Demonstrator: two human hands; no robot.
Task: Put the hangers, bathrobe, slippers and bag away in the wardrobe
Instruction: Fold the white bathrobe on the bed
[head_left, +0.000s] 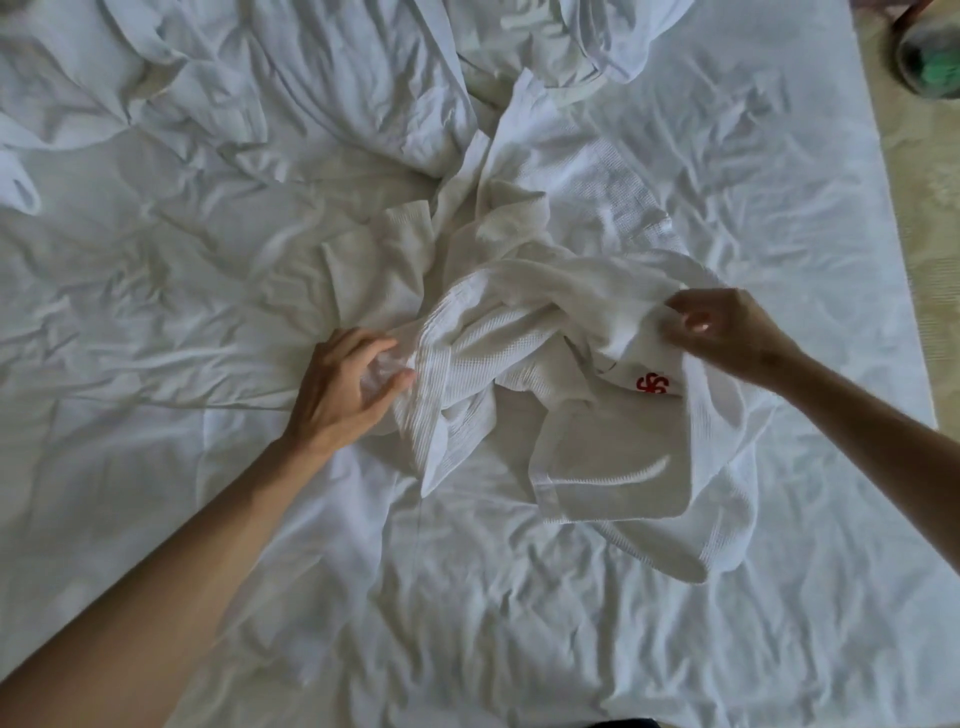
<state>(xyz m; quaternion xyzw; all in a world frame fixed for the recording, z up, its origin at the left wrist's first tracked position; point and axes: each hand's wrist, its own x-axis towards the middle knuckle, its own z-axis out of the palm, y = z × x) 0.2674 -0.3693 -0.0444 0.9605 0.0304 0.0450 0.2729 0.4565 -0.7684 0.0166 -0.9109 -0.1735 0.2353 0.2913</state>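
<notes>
Bathrobe (524, 332): white, waffle-weave texture, with a red embroidered emblem (653, 384). Bed sheet (156, 291): white, plain, creased throughout. Duvet (311, 78): white, plain. Floor (930, 218): pale beige with a faint lighter pattern. Round container (930, 57): dark rim, green contents.

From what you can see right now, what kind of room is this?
Probably a hotel bedroom. A bed with a creased white sheet fills the view, and both hands hold a white waffle bathrobe with a red logo, as hotels provide.
</notes>
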